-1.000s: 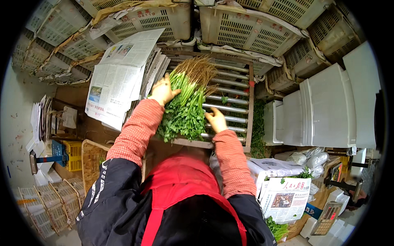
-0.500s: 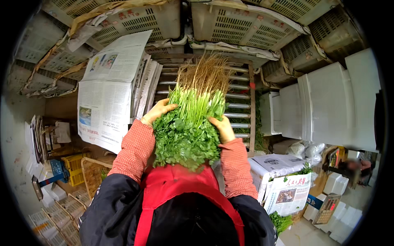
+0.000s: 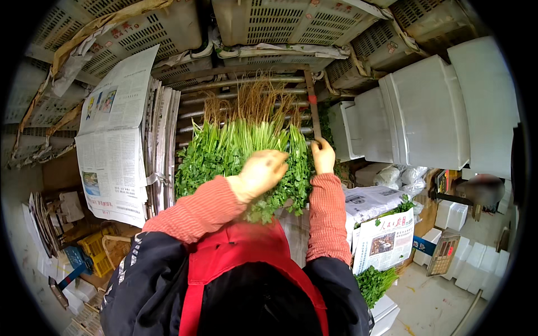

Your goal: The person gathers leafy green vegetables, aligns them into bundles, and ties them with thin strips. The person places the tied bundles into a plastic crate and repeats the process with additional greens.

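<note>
Left hand (image 3: pixel 263 172): over the right part of the leafy greens (image 3: pixel 238 137), fingers bent; I cannot tell whether it grips stems.
Right hand (image 3: pixel 323 157): just right of the greens, at the edge of the roller rack (image 3: pixel 312 105), fingers curled; what it grips, if anything, cannot be told.
Greens: spread side by side across the rack, brown roots (image 3: pixel 258 98) pointing away from the person, leaves (image 3: pixel 206 162) toward the red apron (image 3: pixel 241 252).
Newspapers (image 3: pixel 114 137): stacked left of the rack.
Slotted crates (image 3: pixel 291 25): beyond the roots.

Red headline characters and dark print mark the newspapers (image 3: pixel 384 242), red characters and digits a crate (image 3: pixel 148 39).
</note>
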`<act>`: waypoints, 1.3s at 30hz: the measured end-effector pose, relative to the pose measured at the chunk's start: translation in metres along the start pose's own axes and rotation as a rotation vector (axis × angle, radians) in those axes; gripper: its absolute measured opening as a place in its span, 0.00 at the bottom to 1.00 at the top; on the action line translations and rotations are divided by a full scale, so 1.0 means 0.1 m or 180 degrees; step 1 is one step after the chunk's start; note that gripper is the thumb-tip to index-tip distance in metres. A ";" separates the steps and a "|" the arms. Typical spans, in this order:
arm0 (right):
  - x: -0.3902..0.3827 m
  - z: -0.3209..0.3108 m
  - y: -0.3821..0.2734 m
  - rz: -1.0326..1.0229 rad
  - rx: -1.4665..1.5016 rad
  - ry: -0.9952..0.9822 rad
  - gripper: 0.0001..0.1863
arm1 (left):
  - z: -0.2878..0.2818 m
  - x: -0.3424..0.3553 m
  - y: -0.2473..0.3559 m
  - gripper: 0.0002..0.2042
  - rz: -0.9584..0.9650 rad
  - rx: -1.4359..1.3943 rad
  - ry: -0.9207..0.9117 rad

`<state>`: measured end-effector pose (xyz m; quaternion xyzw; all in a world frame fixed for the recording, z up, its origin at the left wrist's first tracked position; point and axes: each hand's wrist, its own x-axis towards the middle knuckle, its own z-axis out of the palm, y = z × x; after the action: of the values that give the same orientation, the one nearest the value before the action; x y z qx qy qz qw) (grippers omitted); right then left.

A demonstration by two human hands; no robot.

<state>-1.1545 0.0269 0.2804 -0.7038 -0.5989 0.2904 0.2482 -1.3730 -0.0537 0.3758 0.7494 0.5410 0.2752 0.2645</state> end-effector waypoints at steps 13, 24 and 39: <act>0.31 0.03 -0.12 0.1024 0.2330 -0.0825 0.10 | 0.89 0.26 -0.33 0.21 0.0630 0.1640 -0.0968; 0.33 0.03 -0.14 0.0838 0.3211 -0.1612 0.29 | 0.89 0.26 -0.32 0.19 0.0509 0.1526 -0.0989; 0.16 0.09 -0.21 0.0706 0.2565 -0.0931 0.17 | 0.74 0.36 -0.22 0.18 0.0030 0.0247 -0.0628</act>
<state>-1.1742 0.0465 0.2867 -0.5624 -0.3875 0.6221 0.3828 -1.3262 -0.0204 0.3125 0.7851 0.5190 0.1801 0.2860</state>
